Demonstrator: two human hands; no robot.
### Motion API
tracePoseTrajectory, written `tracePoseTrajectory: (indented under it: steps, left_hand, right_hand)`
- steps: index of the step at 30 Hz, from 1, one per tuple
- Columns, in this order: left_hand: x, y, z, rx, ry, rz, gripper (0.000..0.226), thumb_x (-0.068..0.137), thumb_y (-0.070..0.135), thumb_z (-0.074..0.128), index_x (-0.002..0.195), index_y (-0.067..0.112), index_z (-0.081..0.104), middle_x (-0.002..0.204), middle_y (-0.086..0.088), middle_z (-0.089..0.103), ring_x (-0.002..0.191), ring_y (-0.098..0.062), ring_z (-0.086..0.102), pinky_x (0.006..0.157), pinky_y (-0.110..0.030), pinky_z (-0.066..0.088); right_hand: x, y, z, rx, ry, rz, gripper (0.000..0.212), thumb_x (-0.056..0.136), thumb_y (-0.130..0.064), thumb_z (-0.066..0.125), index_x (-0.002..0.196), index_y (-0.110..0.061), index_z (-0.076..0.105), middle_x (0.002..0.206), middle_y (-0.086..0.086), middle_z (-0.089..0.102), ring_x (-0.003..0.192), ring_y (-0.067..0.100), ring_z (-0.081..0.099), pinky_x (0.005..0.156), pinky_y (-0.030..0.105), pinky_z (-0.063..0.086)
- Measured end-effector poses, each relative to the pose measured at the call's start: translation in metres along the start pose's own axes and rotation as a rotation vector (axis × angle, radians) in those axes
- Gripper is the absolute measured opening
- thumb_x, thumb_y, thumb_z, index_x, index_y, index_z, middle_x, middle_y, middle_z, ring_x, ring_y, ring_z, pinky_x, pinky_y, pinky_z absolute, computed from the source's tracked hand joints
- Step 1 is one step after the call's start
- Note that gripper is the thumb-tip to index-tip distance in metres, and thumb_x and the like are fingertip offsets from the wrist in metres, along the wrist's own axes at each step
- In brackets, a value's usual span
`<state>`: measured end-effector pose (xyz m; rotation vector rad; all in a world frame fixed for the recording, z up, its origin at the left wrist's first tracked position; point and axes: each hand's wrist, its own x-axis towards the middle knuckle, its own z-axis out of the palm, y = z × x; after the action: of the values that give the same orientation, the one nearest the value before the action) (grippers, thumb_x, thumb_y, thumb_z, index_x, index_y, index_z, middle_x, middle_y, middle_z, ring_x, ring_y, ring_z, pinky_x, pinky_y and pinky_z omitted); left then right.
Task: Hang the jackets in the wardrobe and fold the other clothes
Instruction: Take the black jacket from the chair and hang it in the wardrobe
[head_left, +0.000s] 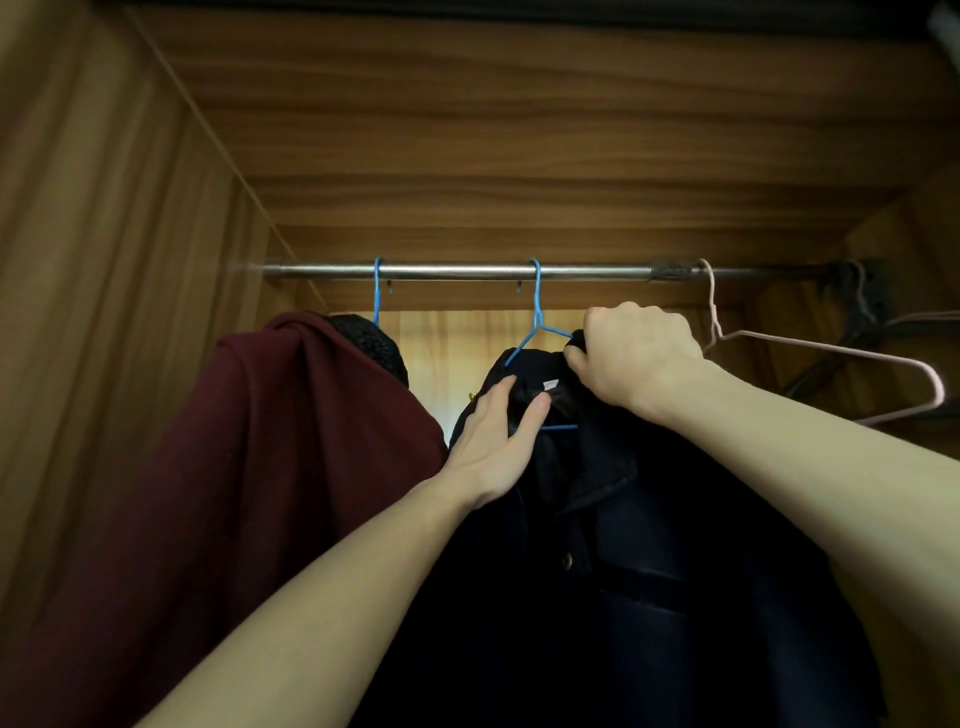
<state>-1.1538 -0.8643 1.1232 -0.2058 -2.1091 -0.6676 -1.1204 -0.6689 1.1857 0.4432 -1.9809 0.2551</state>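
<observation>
At the far left stands the brown wood-grain side wall of the wardrobe (104, 312), and a shiny round metal hanging rail (467, 271) runs from it across the view under the wooden top panel.

Leftmost on the rail hangs a thin blue wire hanger (377, 291), and from it a dark maroon hooded jacket with a black fleecy lining (234, 493), which drapes down along the left wall.

Just to its right comes the left hand (493, 441), raised from below with its fingers straight and a little spread. The fingertips (540, 405) lie flat against the inside of the collar of the dark navy buttoned jacket (649, 597); the hand presses there and grips nothing. The jacket lies directly under and in front of this hand, and the wrist crosses its left shoulder.

That navy jacket hangs on a second blue wire hanger (537, 312), hooked over the middle of the rail. A small white label (550, 384) shows inside the collar, between the two hands.

The right hand (634, 358) is higher and to the right, with its fingers curled tight, pinching the top of the collar where it meets the hanger's right arm. The jacket falls away below this hand.

Further right an empty pale pink wire hanger (831, 364) hangs tilted from the rail, near but apart from the right hand. Dark cords (857, 296) bunch at the rail's right end.
</observation>
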Motion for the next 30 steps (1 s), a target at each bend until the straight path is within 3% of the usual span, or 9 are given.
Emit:
tracePoseTrajectory:
  steps: [4, 7, 9, 11, 15, 19, 23, 30]
  left_hand:
    - [-0.019, -0.005, -0.002, -0.044, -0.014, -0.002, 0.087, 0.086, 0.090, 0.028, 0.160, 0.046, 0.016, 0.169, 0.019, 0.020, 0.156, -0.007, 0.021, 0.126, -0.042, 0.023]
    - [-0.039, -0.010, -0.003, -0.065, 0.018, -0.012, 0.081, 0.087, 0.089, 0.028, 0.157, 0.051, 0.021, 0.166, 0.020, 0.028, 0.153, -0.007, 0.028, 0.125, -0.044, 0.027]
    - [-0.058, -0.010, -0.004, -0.004, 0.055, -0.003, 0.075, 0.089, 0.087, 0.028, 0.155, 0.053, 0.026, 0.163, 0.021, 0.033, 0.150, -0.007, 0.033, 0.121, -0.037, 0.029]
    - [-0.081, -0.006, -0.005, 0.079, 0.118, 0.041, 0.066, 0.093, 0.081, 0.028, 0.152, 0.051, 0.033, 0.159, 0.024, 0.039, 0.145, -0.005, 0.037, 0.113, -0.029, 0.030]
    - [-0.132, 0.009, -0.004, 0.190, 0.220, 0.157, 0.057, 0.102, 0.061, 0.038, 0.152, 0.036, 0.047, 0.154, 0.018, 0.049, 0.142, -0.003, 0.041, 0.115, -0.029, 0.035]
    - [-0.192, 0.032, 0.000, 0.220, 0.242, 0.152, 0.060, 0.104, 0.059, 0.037, 0.155, 0.028, 0.044, 0.157, 0.011, 0.048, 0.144, -0.008, 0.040, 0.114, -0.029, 0.035]
    - [-0.267, 0.054, 0.015, 0.282, 0.168, 0.170, 0.064, 0.105, 0.057, 0.038, 0.159, 0.023, 0.039, 0.162, 0.004, 0.043, 0.151, -0.013, 0.035, 0.123, -0.040, 0.034]
    - [-0.371, 0.080, 0.039, 0.395, 0.047, 0.173, 0.065, 0.106, 0.054, 0.040, 0.160, 0.019, 0.037, 0.165, 0.002, 0.040, 0.156, -0.012, 0.028, 0.125, -0.044, 0.030]
  right_hand:
    - [-0.033, -0.004, -0.004, -0.090, 0.031, -0.046, 0.049, 0.102, -0.056, 0.049, 0.129, -0.016, 0.053, 0.119, 0.008, 0.064, 0.106, 0.032, 0.065, 0.069, 0.038, 0.041]
    - [-0.066, -0.003, -0.005, -0.139, 0.069, -0.082, 0.064, 0.102, -0.058, 0.046, 0.149, -0.016, 0.040, 0.140, 0.009, 0.055, 0.126, 0.032, 0.056, 0.095, 0.042, 0.046]
    - [-0.089, -0.001, -0.008, -0.155, 0.067, -0.114, 0.072, 0.102, -0.058, 0.043, 0.158, -0.015, 0.031, 0.156, 0.009, 0.046, 0.142, 0.033, 0.044, 0.114, 0.043, 0.037]
    - [-0.112, 0.002, -0.012, -0.144, 0.070, -0.146, 0.074, 0.103, -0.058, 0.041, 0.162, -0.014, 0.029, 0.163, 0.009, 0.040, 0.153, 0.031, 0.032, 0.125, 0.044, 0.025]
    - [-0.162, 0.013, -0.020, -0.044, 0.102, -0.158, 0.071, 0.104, -0.054, 0.044, 0.161, -0.013, 0.034, 0.163, 0.010, 0.042, 0.156, 0.028, 0.030, 0.127, 0.044, 0.023]
    - [-0.228, 0.031, -0.019, 0.049, 0.095, -0.130, 0.067, 0.104, -0.050, 0.048, 0.159, -0.012, 0.040, 0.163, 0.012, 0.043, 0.156, 0.029, 0.031, 0.127, 0.047, 0.026]
    - [-0.299, 0.051, -0.017, 0.131, 0.018, -0.074, 0.065, 0.106, -0.048, 0.049, 0.160, -0.013, 0.040, 0.165, 0.011, 0.038, 0.156, 0.028, 0.029, 0.127, 0.048, 0.028]
    - [-0.395, 0.078, -0.022, 0.243, -0.004, 0.032, 0.064, 0.105, -0.048, 0.052, 0.158, -0.014, 0.041, 0.164, 0.008, 0.042, 0.156, 0.025, 0.030, 0.126, 0.049, 0.028]
